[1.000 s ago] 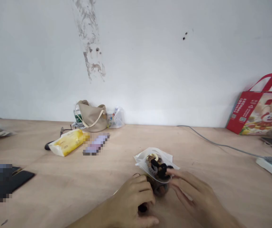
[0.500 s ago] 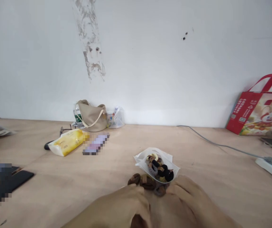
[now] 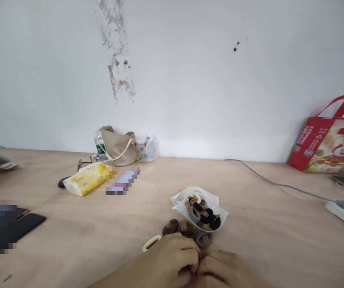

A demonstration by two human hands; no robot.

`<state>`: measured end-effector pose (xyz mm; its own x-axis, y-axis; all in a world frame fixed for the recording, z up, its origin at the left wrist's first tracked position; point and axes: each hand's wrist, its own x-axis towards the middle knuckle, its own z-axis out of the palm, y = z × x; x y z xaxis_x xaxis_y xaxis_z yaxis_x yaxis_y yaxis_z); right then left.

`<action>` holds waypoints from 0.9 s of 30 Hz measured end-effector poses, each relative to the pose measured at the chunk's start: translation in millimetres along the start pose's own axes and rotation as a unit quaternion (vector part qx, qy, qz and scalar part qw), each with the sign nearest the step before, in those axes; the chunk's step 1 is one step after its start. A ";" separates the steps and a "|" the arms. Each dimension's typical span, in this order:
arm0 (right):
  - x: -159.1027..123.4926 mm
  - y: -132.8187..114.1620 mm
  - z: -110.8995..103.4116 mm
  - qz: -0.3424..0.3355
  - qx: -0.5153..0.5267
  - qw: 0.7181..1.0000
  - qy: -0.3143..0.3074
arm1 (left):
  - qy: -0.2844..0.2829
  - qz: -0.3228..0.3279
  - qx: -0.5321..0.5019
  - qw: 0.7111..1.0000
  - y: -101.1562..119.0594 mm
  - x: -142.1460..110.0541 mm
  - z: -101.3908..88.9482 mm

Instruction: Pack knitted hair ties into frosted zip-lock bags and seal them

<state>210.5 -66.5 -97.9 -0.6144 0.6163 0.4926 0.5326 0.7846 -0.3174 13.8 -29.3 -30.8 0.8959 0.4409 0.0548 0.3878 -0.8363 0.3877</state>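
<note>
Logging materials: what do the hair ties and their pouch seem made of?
The hair ties look like fabric-covered elastic: matte, soft-looking loops, weave too small to see. The pouch seems thin translucent plastic, judging by its sheen and creases.

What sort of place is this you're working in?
Probably a plain, informal workroom rather than a finished home or office: a bare plywood tabletop runs up against a scuffed, stained white wall, with a power strip and a beige handbag sitting on it.
</note>
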 end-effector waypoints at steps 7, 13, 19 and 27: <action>2.7 2.2 -8.1 -0.096 -0.145 0.982 0.071 | 0.054 -0.151 0.055 0.986 3.2 1.9 -22.3; 1.9 0.2 -27.6 -0.109 -0.145 0.981 0.075 | -0.038 -0.277 0.078 0.957 -2.4 -9.6 -43.1; 4.0 20.8 -40.5 -0.019 -0.252 0.955 0.157 | -0.106 -0.321 0.044 0.940 -2.4 -17.2 -47.9; 8.4 2.6 -22.5 -0.020 -0.209 0.971 0.113 | -0.034 -0.246 -0.029 0.968 -5.4 -15.4 -32.7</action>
<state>219.9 -60.7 -76.4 -0.5213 0.5187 0.6776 0.7293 0.6831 0.0381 -9.1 -20.9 -3.7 0.6188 0.7571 -0.2097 0.7604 -0.5101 0.4020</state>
